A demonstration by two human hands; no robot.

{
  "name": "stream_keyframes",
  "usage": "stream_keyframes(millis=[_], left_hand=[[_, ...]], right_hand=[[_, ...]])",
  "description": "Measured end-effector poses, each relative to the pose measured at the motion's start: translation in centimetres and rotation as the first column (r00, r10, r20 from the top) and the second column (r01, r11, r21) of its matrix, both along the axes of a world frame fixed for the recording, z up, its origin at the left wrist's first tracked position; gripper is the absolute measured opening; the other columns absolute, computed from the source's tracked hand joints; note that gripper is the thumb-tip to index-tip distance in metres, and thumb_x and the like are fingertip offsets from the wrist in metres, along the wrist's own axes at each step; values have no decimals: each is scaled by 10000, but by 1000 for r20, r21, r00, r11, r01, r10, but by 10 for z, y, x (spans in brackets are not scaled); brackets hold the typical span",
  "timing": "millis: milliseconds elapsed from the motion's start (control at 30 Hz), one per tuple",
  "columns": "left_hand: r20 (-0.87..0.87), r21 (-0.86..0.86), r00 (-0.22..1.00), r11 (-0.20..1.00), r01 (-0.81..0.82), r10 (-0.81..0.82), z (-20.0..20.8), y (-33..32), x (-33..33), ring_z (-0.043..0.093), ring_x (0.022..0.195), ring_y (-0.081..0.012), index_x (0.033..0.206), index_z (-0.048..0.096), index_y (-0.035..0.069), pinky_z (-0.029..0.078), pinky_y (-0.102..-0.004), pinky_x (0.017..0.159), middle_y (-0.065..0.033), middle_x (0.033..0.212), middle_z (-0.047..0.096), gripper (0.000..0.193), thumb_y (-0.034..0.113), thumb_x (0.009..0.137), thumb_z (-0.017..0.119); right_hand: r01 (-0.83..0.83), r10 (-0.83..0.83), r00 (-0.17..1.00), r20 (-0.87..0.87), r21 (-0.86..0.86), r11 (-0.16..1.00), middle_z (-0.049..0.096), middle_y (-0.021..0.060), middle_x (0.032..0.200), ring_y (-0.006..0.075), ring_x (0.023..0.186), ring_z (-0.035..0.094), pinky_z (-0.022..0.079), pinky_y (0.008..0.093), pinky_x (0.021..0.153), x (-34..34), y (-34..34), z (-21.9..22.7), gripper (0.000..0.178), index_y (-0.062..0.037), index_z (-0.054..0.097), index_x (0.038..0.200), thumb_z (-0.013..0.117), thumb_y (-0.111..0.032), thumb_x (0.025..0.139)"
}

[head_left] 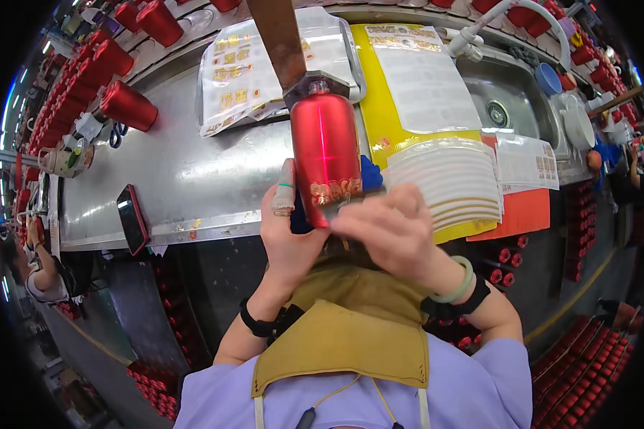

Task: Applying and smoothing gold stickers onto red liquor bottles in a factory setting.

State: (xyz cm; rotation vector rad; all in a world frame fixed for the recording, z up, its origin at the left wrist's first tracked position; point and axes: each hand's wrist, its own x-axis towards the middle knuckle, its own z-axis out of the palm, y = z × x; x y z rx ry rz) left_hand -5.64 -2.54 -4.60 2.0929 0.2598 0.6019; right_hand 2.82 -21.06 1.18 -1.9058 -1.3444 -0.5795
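Observation:
A shiny red bottle (324, 143) lies with its neck in a metal holder (317, 84) and its base toward me. Near the base it carries a gold decal (336, 190). My left hand (288, 229) cups the bottle's lower left side, thumb at the base; a whitish wrap covers one finger. My right hand (393, 229), slightly blurred, is closed on a dark flat scraper (354, 202) pressed against the decal area. Blue cloth (370, 175) shows on both sides of the bottle, partly hidden by it and my hands.
A tray (354, 61) with decal sheets (236, 79) lies beyond the bottle. To the right are a yellow board (376, 86), fanned white sheets (444, 179) and a sink (504, 93). A phone (132, 220), blue scissors (118, 134) and a red canister (127, 106) are left.

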Motion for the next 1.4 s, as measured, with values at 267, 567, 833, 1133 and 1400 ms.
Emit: stream_keyframes(millis=[267, 567, 833, 1133, 1400], left_hand=[[117, 115, 993, 993, -9, -5, 11, -1, -2, 625, 1252, -361, 1576, 482, -39, 504, -414, 1075, -205, 1486, 623, 1044, 130, 681, 992], [178, 145, 984, 989, -16, -11, 10, -3, -1, 623, 1269, -327, 1555, 470, -35, 474, -444, 1113, -181, 1447, 627, 1004, 118, 710, 990], [65, 108, 997, 993, 41, -48, 11, 4, -5, 604, 1329, -380, 1575, 460, -39, 488, -436, 1115, -204, 1465, 611, 984, 115, 743, 962], [79, 44, 989, 992, 119, -122, 2, 11, -1, 604, 1390, -377, 1606, 414, -47, 465, -440, 1167, -251, 1511, 590, 974, 54, 777, 914], [324, 646, 923, 762, -54, -209, 5, 23, -12, 647, 1201, -331, 1244, 791, 254, 571, -429, 985, -84, 1359, 696, 532, 75, 768, 946]], right_hand=[[317, -316, 945, 81, -8, 948, 757, -4, 960, 209, 843, 648, 445, 380, 785, 34, 14, 24, 239, -144, 778, 1067, 767, -105, 831], [317, -320, 947, 39, 65, 946, 724, -21, 916, 216, 802, 615, 437, 373, 778, 47, 30, 26, 198, -147, 741, 1002, 780, -102, 813], [363, -233, 838, -493, 185, 913, 713, 61, 919, 167, 788, 636, 512, 313, 797, 28, 4, 21, 294, -34, 706, 1239, 754, 6, 952], [526, -173, 461, -871, 111, 843, 611, 47, 820, 103, 707, 542, 444, 281, 630, -9, 12, -33, 198, 1, 613, 1187, 697, -86, 1031], [658, -178, 579, -796, 326, 679, 533, -7, 855, 75, 735, 504, 426, 248, 669, 23, -28, -18, 254, -29, 595, 1290, 673, -137, 1074]])
